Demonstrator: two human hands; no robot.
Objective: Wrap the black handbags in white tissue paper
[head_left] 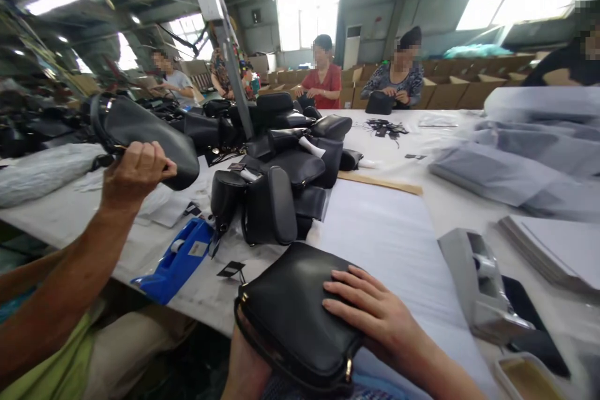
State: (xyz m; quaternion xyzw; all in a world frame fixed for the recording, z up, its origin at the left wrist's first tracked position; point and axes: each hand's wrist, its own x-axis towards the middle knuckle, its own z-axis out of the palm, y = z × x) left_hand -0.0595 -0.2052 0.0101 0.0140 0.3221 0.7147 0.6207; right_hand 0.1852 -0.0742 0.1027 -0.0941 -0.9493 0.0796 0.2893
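Observation:
A black handbag (300,312) with a zip and gold-coloured fittings is tilted in front of me at the table's edge. My left hand (250,350) supports it from below at its left side, with the fingers hidden behind the bag. On the upper face rest the long fingers of my right hand (363,306), which holds the bag's right side; the thumb is out of sight. A small black tag (232,270) lies by the bag's left corner. Just beyond stands a pile of similar black bags (269,206), some with white wrapping on them.
At left, a co-worker's hand (134,172) holds up another black bag (150,137). A blue tape dispenser (175,259) stands nearby; a grey tape dispenser (482,284) is at right. White sheets (384,250), a paper stack (553,244) and plastic bags (506,169) cover the right side. Other people work across the table.

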